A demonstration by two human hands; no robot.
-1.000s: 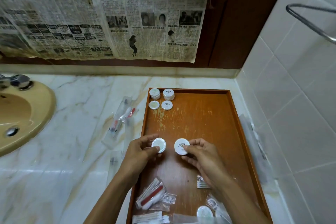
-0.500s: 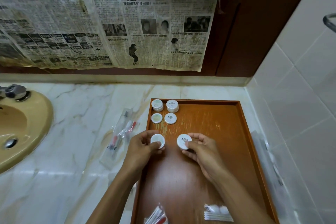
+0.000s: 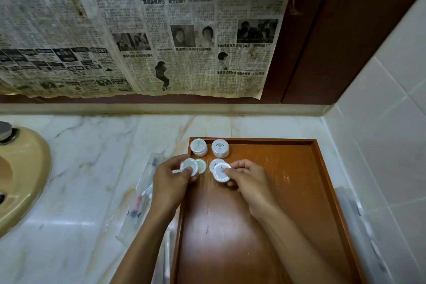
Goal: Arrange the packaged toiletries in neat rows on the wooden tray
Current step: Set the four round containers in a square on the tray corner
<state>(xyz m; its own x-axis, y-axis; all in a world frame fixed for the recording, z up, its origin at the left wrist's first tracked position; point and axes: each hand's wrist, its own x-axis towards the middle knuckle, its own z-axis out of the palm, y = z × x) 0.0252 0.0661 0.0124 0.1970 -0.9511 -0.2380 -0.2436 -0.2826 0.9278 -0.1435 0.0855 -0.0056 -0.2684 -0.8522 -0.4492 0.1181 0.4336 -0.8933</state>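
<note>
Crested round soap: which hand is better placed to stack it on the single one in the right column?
Right. The right hand already pinches the crested soap directly over that single soap. The left hand holds the green-tinted soap.

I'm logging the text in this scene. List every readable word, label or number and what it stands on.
"NANA": in a headline on the newspaper on the wall.
The other Chinese headlines and body text: too blurred to quote reliably.
Round packets in the left hand and right hand: a dark emblem, no legible words.
</note>
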